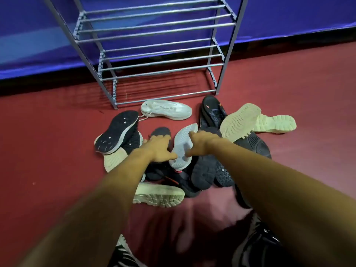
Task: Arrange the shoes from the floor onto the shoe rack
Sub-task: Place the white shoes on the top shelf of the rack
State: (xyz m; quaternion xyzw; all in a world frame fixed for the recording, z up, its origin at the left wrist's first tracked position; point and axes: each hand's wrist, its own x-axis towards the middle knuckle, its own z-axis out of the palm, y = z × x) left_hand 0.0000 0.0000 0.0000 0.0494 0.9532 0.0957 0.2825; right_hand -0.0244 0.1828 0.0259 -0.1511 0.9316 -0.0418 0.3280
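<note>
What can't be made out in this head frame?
Head view, fingers of the left hand and right hand: hidden behind the hands, so any grip on the grey-soled shoe is unclear.
Shoe rack: top cut off by the upper edge.
Black shoes low in the pile: covered by other shoes and the arms.
Dark shapes at the bottom edge: motion-blurred.

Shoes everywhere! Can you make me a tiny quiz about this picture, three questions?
1. True or false: the shoe rack already holds shoes.
2. Which lies between the left hand and the right hand? A) grey-soled shoe B) slipper C) ball
3. Fill in: the floor is ____.
Key: 1 false; 2 A; 3 red.
</note>
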